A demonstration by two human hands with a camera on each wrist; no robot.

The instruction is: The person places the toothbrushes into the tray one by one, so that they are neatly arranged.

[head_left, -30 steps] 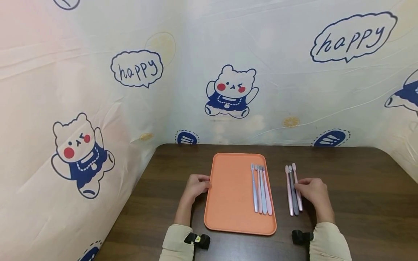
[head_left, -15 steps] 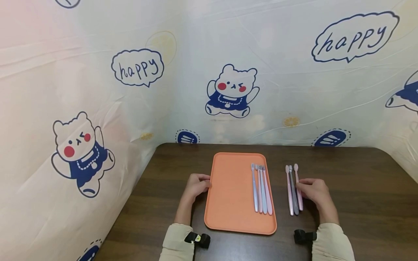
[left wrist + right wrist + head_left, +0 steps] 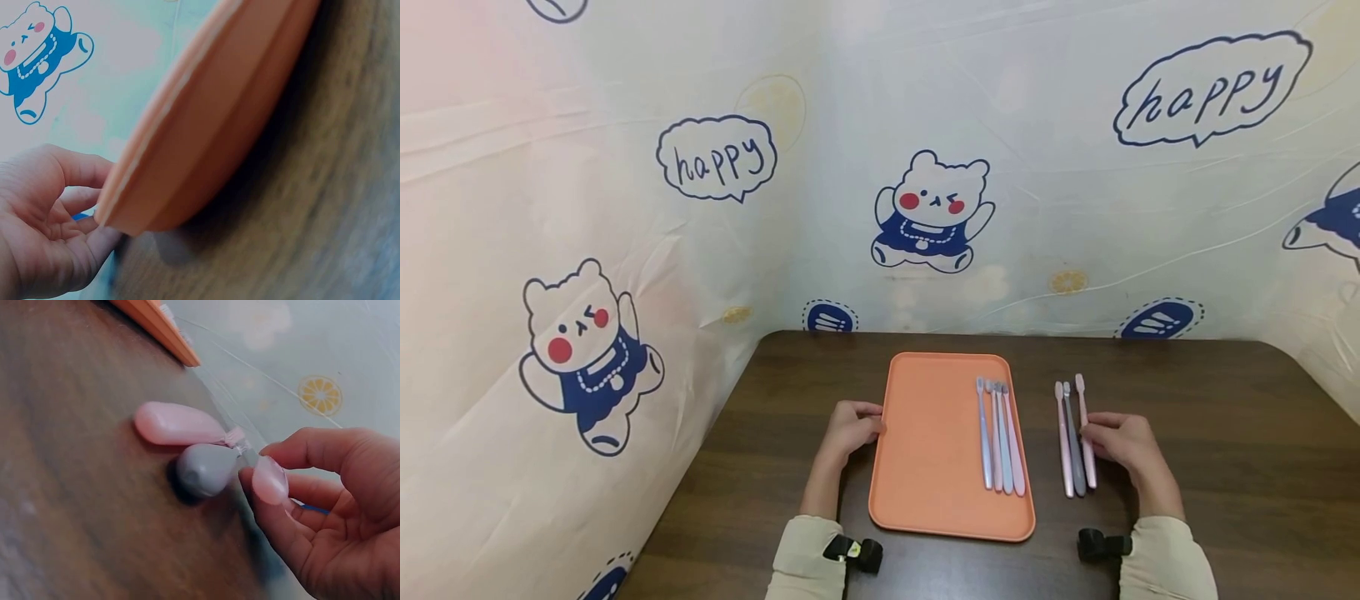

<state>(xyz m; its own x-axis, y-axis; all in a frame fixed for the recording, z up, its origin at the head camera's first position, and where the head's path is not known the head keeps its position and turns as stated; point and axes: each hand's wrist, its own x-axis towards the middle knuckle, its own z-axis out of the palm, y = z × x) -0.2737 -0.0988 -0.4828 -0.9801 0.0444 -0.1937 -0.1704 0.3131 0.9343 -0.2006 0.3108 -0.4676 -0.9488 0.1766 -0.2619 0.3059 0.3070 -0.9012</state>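
On the left, my left hand (image 3: 852, 429) pinches the side rim of an orange tray (image 3: 932, 454) between thumb and fingers. Several pale blue and pink toothbrushes (image 3: 984, 442) lie side by side along the tray's right side. To the right of the tray, my right hand (image 3: 1123, 440) holds a pink toothbrush (image 3: 271, 484) by its handle, thumb and index finger on either side. Just left of it lie a grey toothbrush (image 3: 1077, 458) and another pink toothbrush (image 3: 1064, 446), heads pointing away from me.
The dark wooden table (image 3: 1247, 450) reaches back to a pale curtain (image 3: 1060, 192) printed with bears and the word "happy". A black wrist camera (image 3: 857, 554) is strapped at the left sleeve, another black camera (image 3: 1101, 545) at the right.
My right hand has shifted slightly right with the pink toothbrush, widening the gap to the grey one at the head end. The left hand and tray have stayed put.
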